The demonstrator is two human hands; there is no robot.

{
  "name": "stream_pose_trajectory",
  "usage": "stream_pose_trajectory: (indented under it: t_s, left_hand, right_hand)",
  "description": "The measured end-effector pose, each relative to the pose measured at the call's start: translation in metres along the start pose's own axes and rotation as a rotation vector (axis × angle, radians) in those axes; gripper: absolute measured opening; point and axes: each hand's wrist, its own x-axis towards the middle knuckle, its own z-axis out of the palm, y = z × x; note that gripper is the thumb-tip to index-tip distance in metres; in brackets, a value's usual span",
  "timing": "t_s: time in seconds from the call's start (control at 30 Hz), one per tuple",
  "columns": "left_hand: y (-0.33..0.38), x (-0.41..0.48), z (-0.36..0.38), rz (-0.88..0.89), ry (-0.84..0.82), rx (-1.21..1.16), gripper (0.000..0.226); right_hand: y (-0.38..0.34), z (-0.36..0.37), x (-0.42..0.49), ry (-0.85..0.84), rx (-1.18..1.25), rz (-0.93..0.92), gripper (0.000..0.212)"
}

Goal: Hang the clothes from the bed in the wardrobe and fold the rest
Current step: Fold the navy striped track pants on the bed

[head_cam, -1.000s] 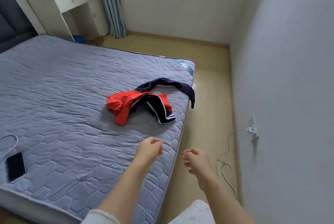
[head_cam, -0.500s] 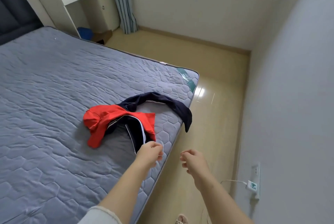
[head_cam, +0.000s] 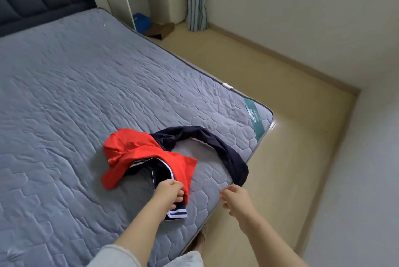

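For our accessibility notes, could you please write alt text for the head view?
A person's left hand grips the near edge of a red and navy jacket lying on a grey quilted mattress, while the right hand hovers open beside it. One navy sleeve trails to the mattress edge above a wooden floor.

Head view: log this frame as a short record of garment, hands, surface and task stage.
garment: red and navy jacket, crumpled near the mattress corner, one navy sleeve trailing to the edge
left hand: left hand grips the jacket's hem
right hand: right hand holds nothing, fingers loosely curled, beside the sleeve end
surface: grey quilted mattress
task stage: jacket not yet lifted
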Motion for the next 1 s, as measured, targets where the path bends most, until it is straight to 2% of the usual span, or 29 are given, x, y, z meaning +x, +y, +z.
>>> stream_pose_trajectory:
  t_s: [0.23,0.33,0.43,0.53,0.67,0.77,0.87,0.93,1.0]
  left_hand:
    - [0.055,0.061,-0.004,-0.166,0.062,-0.041,0.013]
    - [0.063,0.078,-0.007,-0.215,0.066,-0.06,0.009]
    - [0.064,0.095,-0.012,-0.29,0.096,-0.153,0.012]
    - [0.055,0.108,-0.014,-0.377,0.159,-0.283,0.009]
    - [0.033,0.12,-0.008,-0.461,0.293,-0.449,0.009]
    - [0.013,0.126,0.009,-0.573,0.401,-0.53,0.008]
    - [-0.012,0.132,0.031,-0.606,0.555,-0.539,0.021]
    - [-0.026,0.137,0.043,-0.617,0.634,-0.521,0.035]
    - [-0.036,0.148,0.052,-0.602,0.637,-0.497,0.042]
  right_hand:
    - [-0.056,-0.013,0.085,-0.048,-0.176,0.033,0.006]
    - [-0.068,-0.009,0.115,-0.093,-0.243,0.05,0.025]
    - [-0.083,-0.003,0.146,-0.147,-0.341,0.058,0.027]
    - [-0.095,0.007,0.174,-0.242,-0.44,0.073,0.016]
    - [-0.101,0.021,0.207,-0.413,-0.673,0.033,0.011]
    - [-0.101,0.03,0.231,-0.538,-0.805,0.014,0.017]
    - [-0.091,0.039,0.255,-0.571,-0.935,-0.033,0.012]
    - [-0.08,0.044,0.268,-0.616,-1.03,-0.051,0.021]
    - [-0.071,0.049,0.276,-0.606,-1.151,0.001,0.029]
